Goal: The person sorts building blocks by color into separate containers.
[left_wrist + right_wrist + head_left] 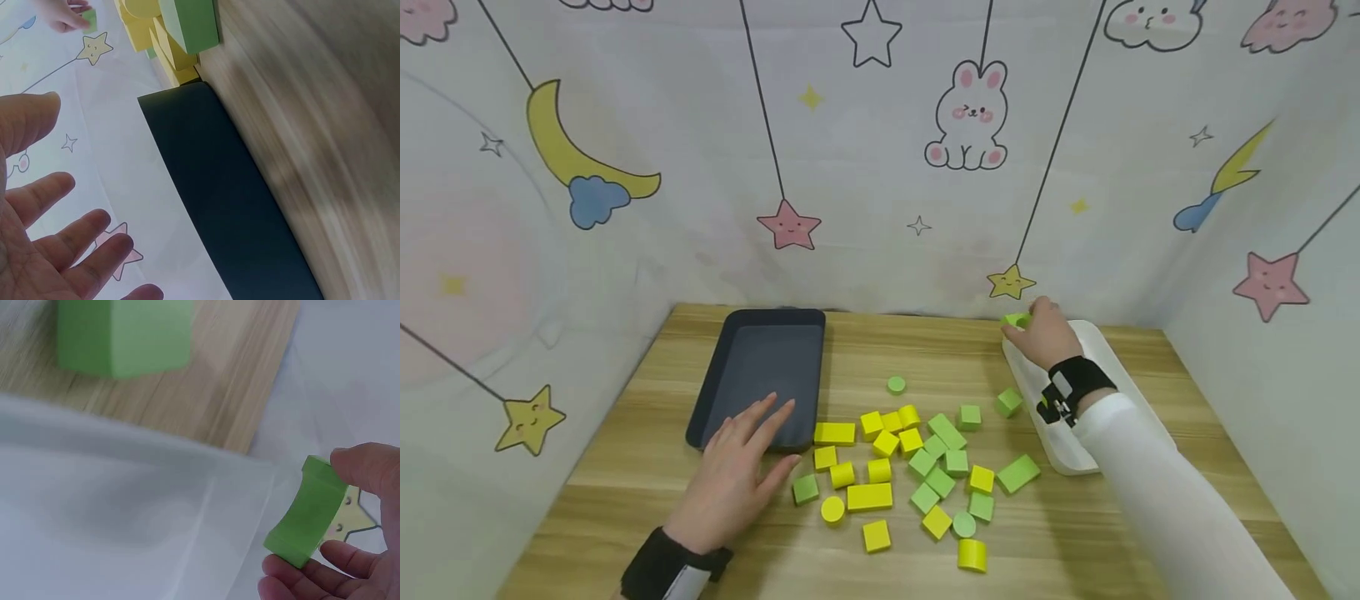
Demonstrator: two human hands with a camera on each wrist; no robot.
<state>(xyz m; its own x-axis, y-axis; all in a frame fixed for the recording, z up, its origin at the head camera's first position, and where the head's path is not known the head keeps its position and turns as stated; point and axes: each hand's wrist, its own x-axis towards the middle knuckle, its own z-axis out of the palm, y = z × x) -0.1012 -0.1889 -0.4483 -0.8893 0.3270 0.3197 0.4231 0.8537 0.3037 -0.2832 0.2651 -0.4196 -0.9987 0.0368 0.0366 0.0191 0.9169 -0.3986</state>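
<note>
My right hand (1047,335) pinches a green arch-shaped block (309,512) between thumb and fingers, above the far end of the white tray (1063,450). In the right wrist view the block's curved notch faces the tray wall. My left hand (737,471) hovers with spread fingers over the near edge of the dark grey tray (775,367) and holds nothing. A green cube (806,489) lies just beyond its thumb. Between the trays are scattered yellow blocks (869,497) and green blocks (946,432), among them cubes, cylinders and oblongs.
A green cube (1009,402) sits close beside the white tray's left wall. Farther back, a small green cylinder (896,385) stands alone on the wooden table (917,346). A printed cloth (880,167) hangs behind the table and along both sides.
</note>
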